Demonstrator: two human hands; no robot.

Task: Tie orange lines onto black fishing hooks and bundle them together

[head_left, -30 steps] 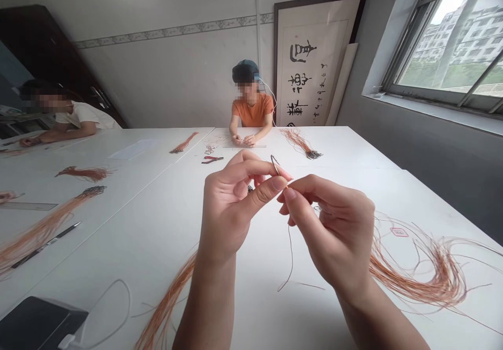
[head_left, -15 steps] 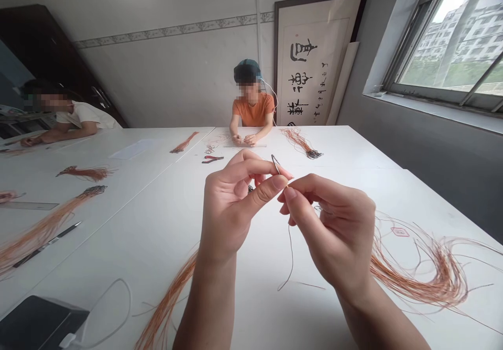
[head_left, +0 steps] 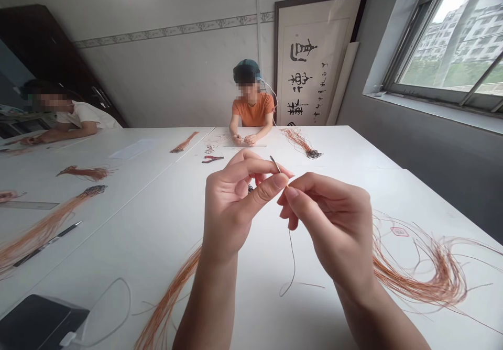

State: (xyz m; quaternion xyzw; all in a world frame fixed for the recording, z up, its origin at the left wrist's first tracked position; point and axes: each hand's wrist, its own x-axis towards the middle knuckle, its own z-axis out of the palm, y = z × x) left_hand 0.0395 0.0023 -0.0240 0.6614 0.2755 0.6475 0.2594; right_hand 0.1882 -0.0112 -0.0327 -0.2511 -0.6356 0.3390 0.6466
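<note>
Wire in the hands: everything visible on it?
The thin, brownish, metallic wire hangs below the right hand, curving to a hooked tip. An orange bit shows between the hands. A darker, thicker length sticks up from the left hand. The grip hides whether these join.

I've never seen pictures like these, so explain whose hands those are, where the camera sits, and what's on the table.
No machine here: these are bare human hands, seen by one camera worn on their owner's head, looking forward and down. The left hand pinches a thin dark piece, one end of which sticks up. Close beside it, the right hand seems to pinch a thin strand, which hangs below it. On the white table lie several bundles of copper-coloured strands, pliers, a dark pen and a black box with a white cable. Opposite sits someone in an orange top.
</note>
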